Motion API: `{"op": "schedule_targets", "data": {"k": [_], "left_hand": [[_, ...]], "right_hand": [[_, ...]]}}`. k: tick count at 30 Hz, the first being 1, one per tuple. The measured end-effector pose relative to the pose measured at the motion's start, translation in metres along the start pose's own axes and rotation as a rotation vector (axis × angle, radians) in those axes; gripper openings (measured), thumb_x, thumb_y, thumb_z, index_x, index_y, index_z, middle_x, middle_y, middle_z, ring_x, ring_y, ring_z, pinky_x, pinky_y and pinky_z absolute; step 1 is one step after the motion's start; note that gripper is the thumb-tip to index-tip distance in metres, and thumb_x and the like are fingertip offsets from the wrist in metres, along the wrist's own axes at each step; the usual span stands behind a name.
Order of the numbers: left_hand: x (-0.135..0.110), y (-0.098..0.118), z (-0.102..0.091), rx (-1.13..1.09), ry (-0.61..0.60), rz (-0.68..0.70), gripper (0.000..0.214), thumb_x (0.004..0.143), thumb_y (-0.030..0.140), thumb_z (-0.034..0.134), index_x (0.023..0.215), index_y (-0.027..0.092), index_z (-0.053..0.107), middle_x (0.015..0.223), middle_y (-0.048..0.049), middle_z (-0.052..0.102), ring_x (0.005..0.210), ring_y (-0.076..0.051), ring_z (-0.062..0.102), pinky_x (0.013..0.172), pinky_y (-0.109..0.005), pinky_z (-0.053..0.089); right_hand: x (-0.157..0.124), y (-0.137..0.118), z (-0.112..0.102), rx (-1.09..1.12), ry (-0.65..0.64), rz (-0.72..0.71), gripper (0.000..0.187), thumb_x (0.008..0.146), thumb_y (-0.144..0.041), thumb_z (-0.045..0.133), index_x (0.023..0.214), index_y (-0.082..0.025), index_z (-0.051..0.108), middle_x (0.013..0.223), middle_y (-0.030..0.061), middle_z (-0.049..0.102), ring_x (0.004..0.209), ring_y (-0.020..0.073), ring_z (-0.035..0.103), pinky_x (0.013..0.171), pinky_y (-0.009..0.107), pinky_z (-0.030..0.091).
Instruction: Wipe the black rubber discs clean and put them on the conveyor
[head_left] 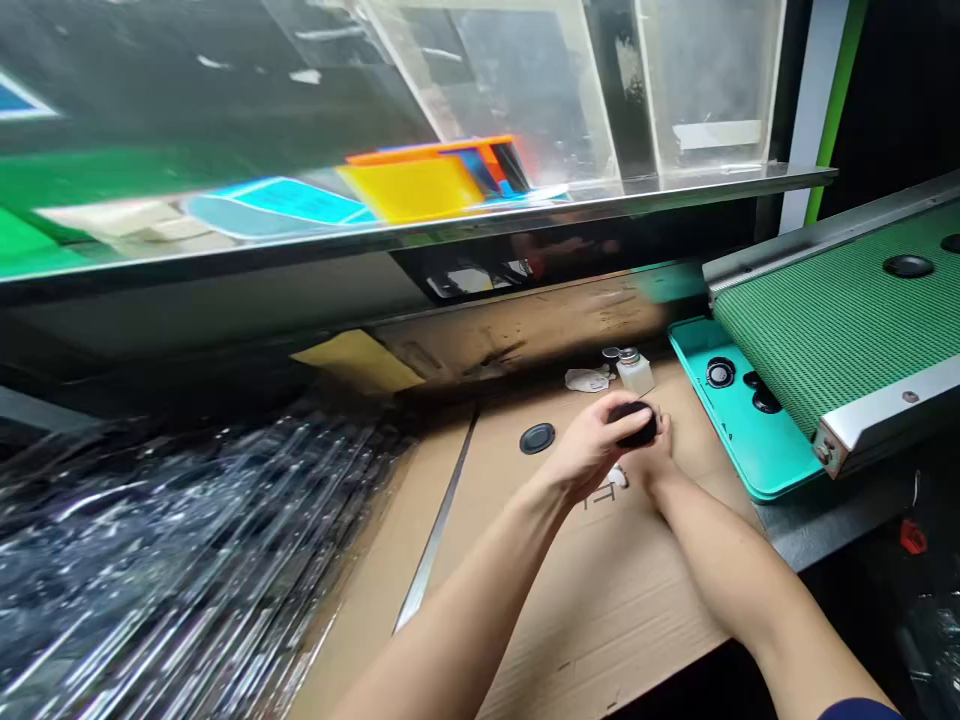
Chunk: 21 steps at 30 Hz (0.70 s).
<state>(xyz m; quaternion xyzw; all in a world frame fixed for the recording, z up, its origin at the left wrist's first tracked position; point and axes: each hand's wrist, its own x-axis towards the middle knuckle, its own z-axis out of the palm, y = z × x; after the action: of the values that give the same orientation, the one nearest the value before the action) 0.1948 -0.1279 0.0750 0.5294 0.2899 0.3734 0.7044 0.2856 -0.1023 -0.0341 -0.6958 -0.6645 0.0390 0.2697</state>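
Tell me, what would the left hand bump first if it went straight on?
The black disc comes first: the left hand already touches it. Behind it, probably the right hand, but depth is unclear.

The hands sit above a cardboard sheet, stacked acrylic panels left, a conveyor right.

**Black disc in the grip**
At right of grip, green belt with fine weave and teal frame; below grip, brown cardboard.

Flattened cardboard sheet, black round disc, small bottle (metal-capped), crumpled white tissue, long steel strip
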Motion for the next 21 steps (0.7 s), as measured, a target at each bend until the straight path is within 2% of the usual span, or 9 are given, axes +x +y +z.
{"op": "schedule_targets", "data": {"k": [3, 4, 6, 9, 11, 14, 17, 19, 21], "left_hand": [[-0.031, -0.038, -0.074, -0.233, 0.34, -0.104, 0.017, 0.081, 0.013, 0.078, 0.091, 0.012, 0.064, 0.104, -0.0119, 0.074, 0.083, -0.019, 0.073, 0.067, -0.027, 0.061], [-0.036, -0.048, -0.09, -0.306, 0.431, -0.114, 0.014, 0.084, 0.01, 0.073, 0.094, 0.012, 0.064, 0.106, -0.0128, 0.073, 0.084, -0.019, 0.074, 0.065, -0.025, 0.061], [-0.041, -0.064, -0.111, -0.426, 0.536, -0.074, 0.014, 0.09, 0.009, 0.065, 0.103, 0.013, 0.063, 0.105, -0.012, 0.074, 0.082, -0.018, 0.074, 0.061, -0.023, 0.059], [-0.037, -0.075, -0.121, -0.51, 0.533, 0.065, 0.019, 0.094, 0.019, 0.066, 0.112, 0.017, 0.062, 0.102, -0.0089, 0.074, 0.08, -0.018, 0.074, 0.063, -0.025, 0.058], [-0.032, -0.075, -0.122, -0.572, 0.459, 0.101, 0.03, 0.098, 0.04, 0.063, 0.116, 0.016, 0.063, 0.104, -0.0108, 0.074, 0.087, -0.02, 0.074, 0.073, -0.03, 0.06], [-0.03, -0.071, -0.124, -0.734, 0.35, 0.048, 0.057, 0.102, 0.061, 0.042, 0.119, 0.012, 0.066, 0.114, -0.0174, 0.073, 0.105, -0.026, 0.072, 0.095, -0.041, 0.057], [-0.033, -0.069, -0.127, -0.816, 0.345, -0.001, 0.057, 0.106, 0.054, 0.031, 0.123, 0.013, 0.065, 0.122, -0.0188, 0.072, 0.115, -0.029, 0.069, 0.106, -0.049, 0.052], [-0.034, -0.068, -0.127, -0.836, 0.341, -0.009, 0.05, 0.107, 0.046, 0.032, 0.122, 0.013, 0.066, 0.122, -0.0175, 0.072, 0.119, -0.029, 0.067, 0.11, -0.049, 0.049], [-0.033, -0.069, -0.125, -0.855, 0.324, -0.022, 0.043, 0.106, 0.038, 0.036, 0.117, 0.012, 0.068, 0.121, -0.0164, 0.073, 0.122, -0.027, 0.066, 0.113, -0.045, 0.047]], "right_hand": [[0.004, 0.003, 0.0, -0.014, 0.062, 0.085, 0.029, 0.097, -0.032, 0.054, 0.118, -0.018, 0.067, 0.116, 0.0139, 0.065, 0.109, 0.0284, 0.053, 0.093, 0.041, 0.04], [0.005, 0.002, -0.001, 0.012, 0.121, 0.072, 0.031, 0.097, -0.034, 0.055, 0.121, -0.02, 0.067, 0.117, 0.013, 0.065, 0.11, 0.0278, 0.053, 0.094, 0.04, 0.041], [0.005, -0.006, -0.005, 0.113, 0.279, -0.019, 0.034, 0.098, -0.036, 0.054, 0.126, -0.021, 0.066, 0.12, 0.0122, 0.064, 0.113, 0.0263, 0.054, 0.098, 0.039, 0.042], [-0.002, -0.03, -0.006, 0.272, 0.413, -0.204, 0.036, 0.1, -0.04, 0.054, 0.126, -0.02, 0.067, 0.122, 0.0131, 0.063, 0.113, 0.0254, 0.056, 0.101, 0.038, 0.044], [-0.013, -0.048, -0.001, 0.303, 0.38, -0.305, 0.036, 0.099, -0.042, 0.056, 0.125, -0.02, 0.069, 0.122, 0.0129, 0.064, 0.111, 0.0255, 0.057, 0.1, 0.038, 0.046], [-0.035, -0.068, 0.011, 0.219, 0.249, -0.409, 0.034, 0.099, -0.039, 0.059, 0.124, -0.021, 0.071, 0.12, 0.0121, 0.065, 0.106, 0.0259, 0.056, 0.095, 0.039, 0.047], [-0.046, -0.076, 0.021, 0.092, 0.164, -0.487, 0.033, 0.1, -0.036, 0.056, 0.125, -0.021, 0.071, 0.125, 0.0127, 0.065, 0.105, 0.027, 0.052, 0.094, 0.04, 0.045], [-0.041, -0.078, 0.023, 0.027, 0.157, -0.495, 0.035, 0.101, -0.036, 0.052, 0.127, -0.021, 0.071, 0.128, 0.0137, 0.064, 0.104, 0.0275, 0.051, 0.093, 0.041, 0.044], [-0.032, -0.077, 0.023, -0.01, 0.185, -0.422, 0.036, 0.103, -0.036, 0.048, 0.126, -0.02, 0.071, 0.125, 0.0147, 0.065, 0.101, 0.0275, 0.05, 0.091, 0.041, 0.043]]}}
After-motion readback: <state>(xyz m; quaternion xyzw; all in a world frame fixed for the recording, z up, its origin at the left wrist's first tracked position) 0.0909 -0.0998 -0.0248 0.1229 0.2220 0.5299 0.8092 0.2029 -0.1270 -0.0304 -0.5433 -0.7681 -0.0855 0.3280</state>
